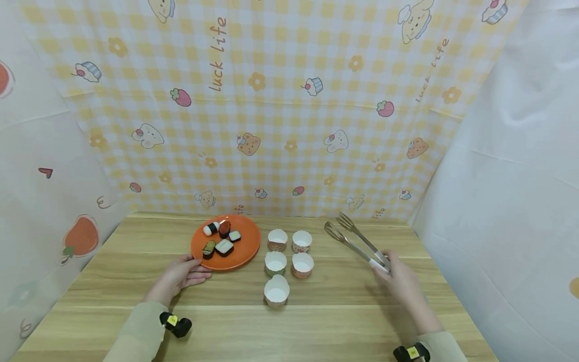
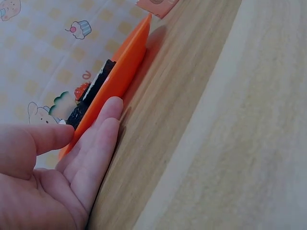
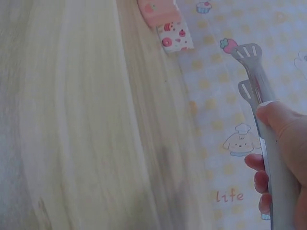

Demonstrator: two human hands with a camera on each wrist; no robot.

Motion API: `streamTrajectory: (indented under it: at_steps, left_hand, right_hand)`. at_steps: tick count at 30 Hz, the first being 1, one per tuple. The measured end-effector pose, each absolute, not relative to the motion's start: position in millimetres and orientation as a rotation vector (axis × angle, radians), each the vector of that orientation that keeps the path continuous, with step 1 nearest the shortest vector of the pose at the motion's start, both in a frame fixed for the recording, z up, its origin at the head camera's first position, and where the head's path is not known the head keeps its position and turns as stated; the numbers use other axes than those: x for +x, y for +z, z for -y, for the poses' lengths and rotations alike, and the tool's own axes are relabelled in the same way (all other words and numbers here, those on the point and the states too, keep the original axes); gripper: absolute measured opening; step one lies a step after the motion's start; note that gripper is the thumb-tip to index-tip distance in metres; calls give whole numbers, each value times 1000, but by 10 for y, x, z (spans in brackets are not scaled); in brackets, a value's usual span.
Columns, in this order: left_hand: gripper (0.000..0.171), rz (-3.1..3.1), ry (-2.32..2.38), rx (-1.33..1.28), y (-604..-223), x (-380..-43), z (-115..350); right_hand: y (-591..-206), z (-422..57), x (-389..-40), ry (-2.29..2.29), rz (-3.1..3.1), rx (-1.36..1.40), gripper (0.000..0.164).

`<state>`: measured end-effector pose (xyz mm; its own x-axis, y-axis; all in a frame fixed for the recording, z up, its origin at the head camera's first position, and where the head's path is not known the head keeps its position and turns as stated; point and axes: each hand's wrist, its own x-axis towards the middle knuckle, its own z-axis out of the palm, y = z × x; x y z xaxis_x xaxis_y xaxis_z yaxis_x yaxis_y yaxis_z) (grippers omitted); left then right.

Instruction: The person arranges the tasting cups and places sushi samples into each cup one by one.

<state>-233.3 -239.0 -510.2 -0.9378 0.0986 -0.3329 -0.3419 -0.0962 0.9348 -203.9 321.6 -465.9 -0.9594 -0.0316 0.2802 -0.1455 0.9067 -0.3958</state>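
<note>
- Head view: left hand (image 1: 184, 274) pinches the orange plate (image 1: 242, 256) at eight o'clock; likely stiff, smooth: hold rim level.
- Sushi pieces (image 1: 224, 247) aboard, probably slide-prone.
- Cups (image 1: 275, 272), plate's three-to-four o'clock: apparently crushable; pinch walls.
- Right hand (image 1: 400, 281) grips spread tongs (image 1: 359, 252), tips towards ten; likely springy, best held by handles.

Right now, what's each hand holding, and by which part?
Left hand holds the orange plate by its near-left rim. Right hand grips the metal tongs by the handle end.

Cups (image 1: 277, 292) obstruct between plate (image 1: 246, 241) and tongs (image 3: 276, 167); the near tabletop (image 1: 289, 332) leaves passage
</note>
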Motion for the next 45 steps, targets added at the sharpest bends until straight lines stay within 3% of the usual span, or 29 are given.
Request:
streamTrajectory:
  at_steps: [45]
  left_hand:
    - [53,-1817,2122,-190,-5119,-2315,2440]
  right_hand:
    - [-4463,-2517,-1999,799,2679,231,51]
